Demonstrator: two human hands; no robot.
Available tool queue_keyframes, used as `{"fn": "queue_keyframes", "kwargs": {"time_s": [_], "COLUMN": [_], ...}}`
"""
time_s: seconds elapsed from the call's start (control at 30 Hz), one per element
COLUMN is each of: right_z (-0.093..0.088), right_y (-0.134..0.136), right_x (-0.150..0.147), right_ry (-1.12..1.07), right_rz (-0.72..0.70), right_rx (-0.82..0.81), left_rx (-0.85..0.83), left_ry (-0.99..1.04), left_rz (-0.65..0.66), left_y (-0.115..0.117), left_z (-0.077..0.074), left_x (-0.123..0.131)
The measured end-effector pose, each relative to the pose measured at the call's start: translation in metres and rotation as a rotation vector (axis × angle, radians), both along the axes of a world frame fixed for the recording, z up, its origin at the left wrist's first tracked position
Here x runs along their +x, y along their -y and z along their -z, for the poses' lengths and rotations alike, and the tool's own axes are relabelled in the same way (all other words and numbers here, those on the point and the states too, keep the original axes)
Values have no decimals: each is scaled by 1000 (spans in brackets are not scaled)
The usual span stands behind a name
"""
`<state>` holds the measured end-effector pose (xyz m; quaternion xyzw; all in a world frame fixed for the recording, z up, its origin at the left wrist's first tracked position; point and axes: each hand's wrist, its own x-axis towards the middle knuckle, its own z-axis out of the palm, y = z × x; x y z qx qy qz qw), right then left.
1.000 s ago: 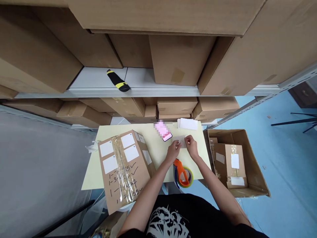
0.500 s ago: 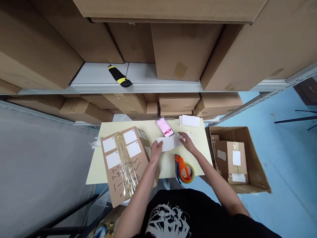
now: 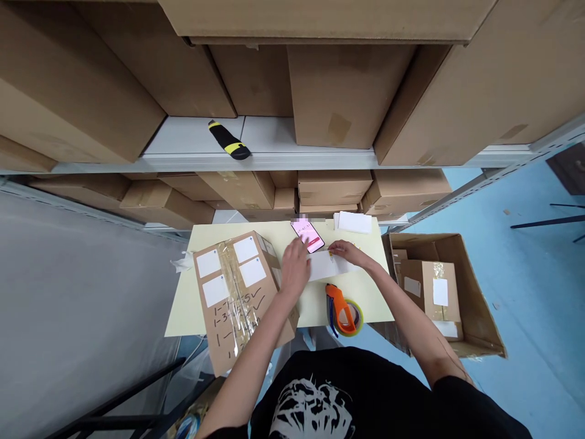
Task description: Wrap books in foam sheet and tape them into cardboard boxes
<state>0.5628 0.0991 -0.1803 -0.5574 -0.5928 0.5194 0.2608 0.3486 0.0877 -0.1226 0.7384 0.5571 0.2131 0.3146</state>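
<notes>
My right hand (image 3: 350,250) pinches the upper edge of a white label strip (image 3: 329,266) lying on the cream board tabletop (image 3: 315,311). My left hand (image 3: 295,266) hovers at the strip's left end, fingers spread, holding nothing. Just above it lies a smartphone (image 3: 308,235) with a pink, blurred screen. A taped cardboard parcel (image 3: 242,299), with several white labels and handwritten marks, lies to the left of my left hand. Below my right hand stands an orange tape dispenser (image 3: 342,314) with a tape roll. A small stack of white labels (image 3: 353,222) sits at the board's far edge.
An open cardboard box (image 3: 475,292) holding a taped parcel stands on the blue floor right of the board. Shelves stacked with cardboard boxes (image 3: 333,189) rise ahead, and a black and yellow utility knife (image 3: 228,140) lies on a shelf.
My left hand has let go of the strip's left end and lifted toward the phone. The strip now stays under my right hand, and the view has shifted slightly.
</notes>
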Motion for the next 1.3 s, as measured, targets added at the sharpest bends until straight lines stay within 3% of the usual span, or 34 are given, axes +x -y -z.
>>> {"fn": "queue_keyframes", "kwargs": {"time_s": [0.07,0.13,0.3,0.77,1.1,1.3], "right_z": [-6,-11,-13,-22,-25,-28], "right_y": [1,3,4,-6,-12,-15], "right_x": [0,-1,1,17,23,20], "right_ry": [-19,-49,-115,-362,-324,-217], "right_rz": [-15,-27,-6,-34,-161,-240], "right_rx": [-13,-32,-86,-270,-327,-343], "left_rx": [39,3,-50,-15,-5,-93], "left_ry": [-137,-189,-223,-246,-239,-182], "left_rz": [263,364,369,379,480,569], "left_y": [-5,-11,-18,-16,-20,-27], "left_z": [0,4,12,4,3,-1], "left_x": [12,22,30,30,31,32]}}
